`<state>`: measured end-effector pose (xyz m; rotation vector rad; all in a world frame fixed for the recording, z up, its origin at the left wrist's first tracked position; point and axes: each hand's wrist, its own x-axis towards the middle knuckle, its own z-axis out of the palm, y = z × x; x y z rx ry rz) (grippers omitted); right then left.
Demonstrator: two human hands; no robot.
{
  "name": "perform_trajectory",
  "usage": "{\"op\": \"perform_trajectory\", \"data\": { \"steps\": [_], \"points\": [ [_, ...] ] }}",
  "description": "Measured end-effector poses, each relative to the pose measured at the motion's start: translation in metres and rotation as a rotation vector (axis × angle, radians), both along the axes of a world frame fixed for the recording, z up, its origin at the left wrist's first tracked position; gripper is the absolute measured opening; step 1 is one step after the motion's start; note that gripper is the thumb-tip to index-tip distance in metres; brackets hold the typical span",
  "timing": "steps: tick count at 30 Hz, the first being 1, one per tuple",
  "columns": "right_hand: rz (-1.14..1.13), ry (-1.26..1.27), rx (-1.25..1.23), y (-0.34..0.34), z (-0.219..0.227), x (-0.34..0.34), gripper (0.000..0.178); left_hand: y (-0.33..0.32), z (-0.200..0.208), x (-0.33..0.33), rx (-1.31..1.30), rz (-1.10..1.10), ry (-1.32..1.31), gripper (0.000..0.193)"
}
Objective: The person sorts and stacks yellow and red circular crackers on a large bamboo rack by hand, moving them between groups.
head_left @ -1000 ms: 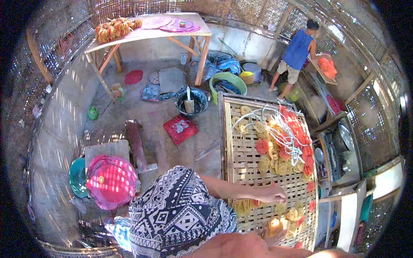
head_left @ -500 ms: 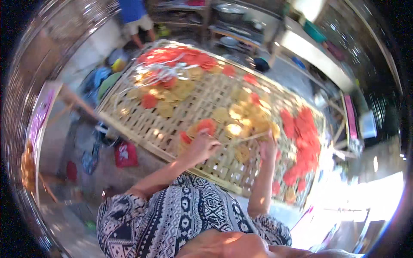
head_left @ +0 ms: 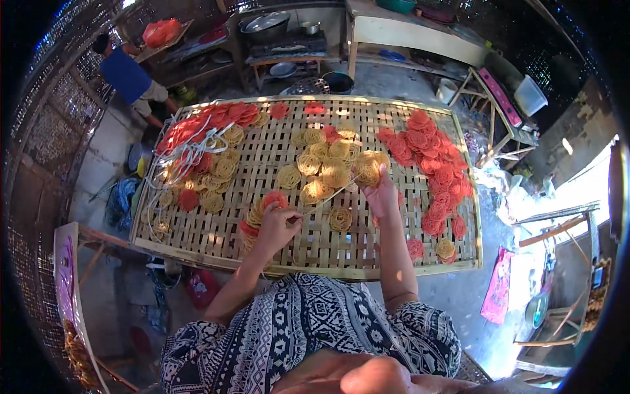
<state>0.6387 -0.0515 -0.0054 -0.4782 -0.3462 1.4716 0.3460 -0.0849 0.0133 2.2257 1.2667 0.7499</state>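
A woven bamboo rack (head_left: 275, 197) lies in front of me, with round, lacy, net-like crackers in red and yellow on it. My right hand (head_left: 382, 197) is closed around a few yellow crackers (head_left: 371, 165) near the rack's middle. A thin pale string (head_left: 331, 196) runs taut from them to my left hand (head_left: 278, 226), whose fingers are pinched together on its end. Against the left hand's outer side lies a row of yellow and red crackers (head_left: 252, 220), partly hidden by the hand. Loose yellow crackers (head_left: 321, 167) spread between and beyond my hands.
Red crackers (head_left: 438, 174) cover the rack's right side. White strings (head_left: 197, 144) lie tangled over more crackers at far left. Someone in a blue shirt (head_left: 128, 73) stands beyond the left corner. Pots (head_left: 266, 25) and a long bench (head_left: 407, 41) stand behind.
The view has turned and sharpened, so the rack now looks level instead of slanted. Both hands stay over the rack with the string stretched between them.
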Motion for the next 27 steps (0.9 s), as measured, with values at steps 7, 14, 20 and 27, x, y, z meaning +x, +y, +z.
{"op": "perform_trajectory", "data": {
  "steps": [7, 14, 20, 27],
  "points": [
    [-0.057, -0.197, 0.036, -0.004, 0.001, -0.004, 0.046, 0.003, 0.001, 0.003, -0.052, -0.009, 0.032, 0.013],
    [0.089, -0.175, 0.033, -0.018, 0.029, -0.003, 0.042, -0.003, 0.003, 0.009, -0.049, -0.012, -0.019, 0.011],
    [-0.032, -0.061, 0.078, -0.017, 0.033, -0.007, 0.044, -0.006, 0.008, 0.015, -0.16, 0.022, -0.065, 0.014],
    [-0.028, -0.164, 0.134, -0.017, 0.032, -0.008, 0.041, -0.007, 0.004, 0.013, 0.022, 0.023, -0.065, 0.015]
  ]
}}
